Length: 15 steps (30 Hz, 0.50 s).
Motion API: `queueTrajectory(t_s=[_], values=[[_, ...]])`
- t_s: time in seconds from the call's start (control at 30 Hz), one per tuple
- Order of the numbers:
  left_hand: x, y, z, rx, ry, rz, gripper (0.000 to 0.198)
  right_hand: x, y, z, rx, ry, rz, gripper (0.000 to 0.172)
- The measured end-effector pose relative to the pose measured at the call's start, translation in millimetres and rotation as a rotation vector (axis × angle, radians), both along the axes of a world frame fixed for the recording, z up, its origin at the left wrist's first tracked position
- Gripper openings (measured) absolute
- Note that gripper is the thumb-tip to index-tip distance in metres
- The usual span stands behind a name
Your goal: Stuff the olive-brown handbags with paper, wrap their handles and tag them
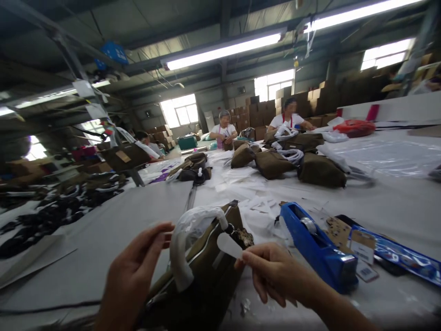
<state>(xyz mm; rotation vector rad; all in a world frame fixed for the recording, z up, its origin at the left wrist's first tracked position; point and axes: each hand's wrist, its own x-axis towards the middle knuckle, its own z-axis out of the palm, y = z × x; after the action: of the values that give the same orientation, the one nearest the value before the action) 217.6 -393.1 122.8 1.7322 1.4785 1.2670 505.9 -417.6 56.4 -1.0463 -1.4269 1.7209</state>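
Observation:
In front of me an olive-brown handbag (206, 280) stands on the white table, its zipped top tilted towards the upper right. White wrapping covers its curved handle (181, 257). My right hand (275, 271) pinches a small white rounded paper strip (229, 245) between thumb and fingertips, over the bag's side. Close to that strip a leopard-patterned piece (244, 236) hangs by the bag's top. My left hand (136, 271) is at the bag's left, fingers extended near the wrapped handle; whether the fingertips touch it I cannot tell.
A blue tape dispenser (319, 248) sits right of the bag, beside paper tags (363, 246) and a blue packaged item (399, 253). Several brown bags (275, 163) lie farther back among white paper scraps (258, 202). Co-workers (223, 131) are across the table. A metal post (136, 177) rises at left.

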Motion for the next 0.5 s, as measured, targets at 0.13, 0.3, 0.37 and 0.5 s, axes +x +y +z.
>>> queueTrajectory(t_s=[0.13, 0.3, 0.37, 0.5], values=[[15, 37, 26.3, -0.284, 0.051, -0.423, 0.035, -37, 14, 17.6, 0.069, -0.005, -0.011, 0.048], [27, 47, 43.8, -0.435, -0.022, -0.669, 0.035, -61, 27, 44.5, 0.184, 0.054, -0.058, 0.048], [28, 48, 49.1, -0.404, -0.071, -0.694, 0.038, -64, 28, 52.3, 0.193, 0.099, -0.078, 0.046], [29, 55, 58.3, -0.242, -0.094, -0.584, 0.035, -59, 21, 62.3, 0.228, 0.091, -0.078, 0.044]])
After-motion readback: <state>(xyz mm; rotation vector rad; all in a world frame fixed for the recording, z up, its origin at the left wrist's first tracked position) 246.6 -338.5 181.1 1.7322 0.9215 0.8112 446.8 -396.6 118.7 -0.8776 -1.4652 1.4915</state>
